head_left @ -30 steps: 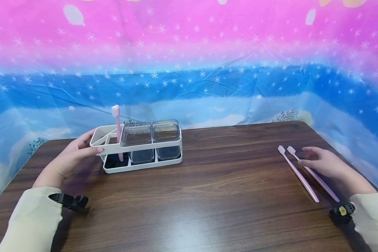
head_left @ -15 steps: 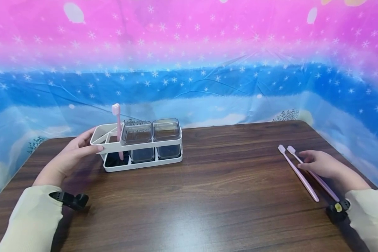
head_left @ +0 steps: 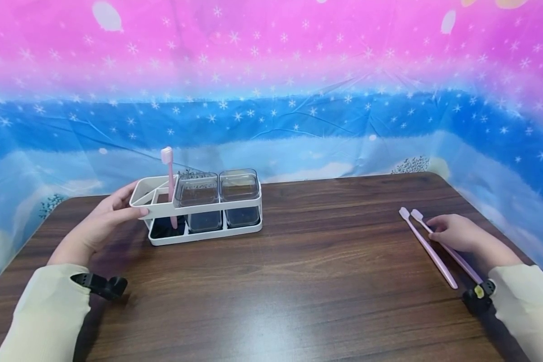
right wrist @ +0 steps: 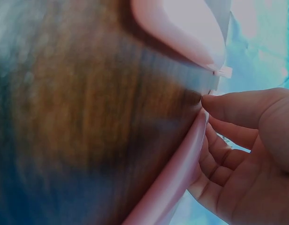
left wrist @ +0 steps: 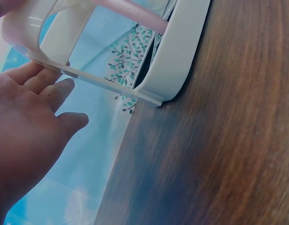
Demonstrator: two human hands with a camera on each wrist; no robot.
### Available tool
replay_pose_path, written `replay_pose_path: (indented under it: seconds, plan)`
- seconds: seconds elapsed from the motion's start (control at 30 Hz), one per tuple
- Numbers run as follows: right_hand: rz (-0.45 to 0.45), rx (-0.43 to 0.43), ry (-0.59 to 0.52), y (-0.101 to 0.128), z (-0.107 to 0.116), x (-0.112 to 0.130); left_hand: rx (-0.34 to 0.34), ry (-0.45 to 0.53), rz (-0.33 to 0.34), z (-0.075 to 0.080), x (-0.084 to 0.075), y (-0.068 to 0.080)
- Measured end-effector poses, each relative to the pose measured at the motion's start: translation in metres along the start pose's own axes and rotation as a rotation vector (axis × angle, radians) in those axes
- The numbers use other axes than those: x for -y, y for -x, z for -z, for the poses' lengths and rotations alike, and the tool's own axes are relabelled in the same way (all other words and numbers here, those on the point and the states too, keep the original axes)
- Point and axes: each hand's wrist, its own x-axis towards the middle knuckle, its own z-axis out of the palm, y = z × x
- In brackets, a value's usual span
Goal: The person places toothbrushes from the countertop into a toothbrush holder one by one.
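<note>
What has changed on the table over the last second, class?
The right hand came down from hovering open onto the outer pink toothbrush, and its fingers now curl round the handle. The left hand keeps touching the white organizer, and the upright toothbrush and second lying toothbrush are unmoved.

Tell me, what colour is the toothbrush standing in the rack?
Pale pink; the toothbrush in the white rack shows best in the head view.

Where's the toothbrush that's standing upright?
In the head view, the upright toothbrush stands in the white holder at table left, beside the left hand.
</note>
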Motion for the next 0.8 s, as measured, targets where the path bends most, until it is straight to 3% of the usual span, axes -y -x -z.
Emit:
replay_pose_path:
  seconds: [0.8]
  plan:
    - [-0.019, -0.06, -0.018, -0.0019, 0.0006, 0.0021, -0.006, 0.026, 0.018, -0.0015, -0.0004, 0.0001]
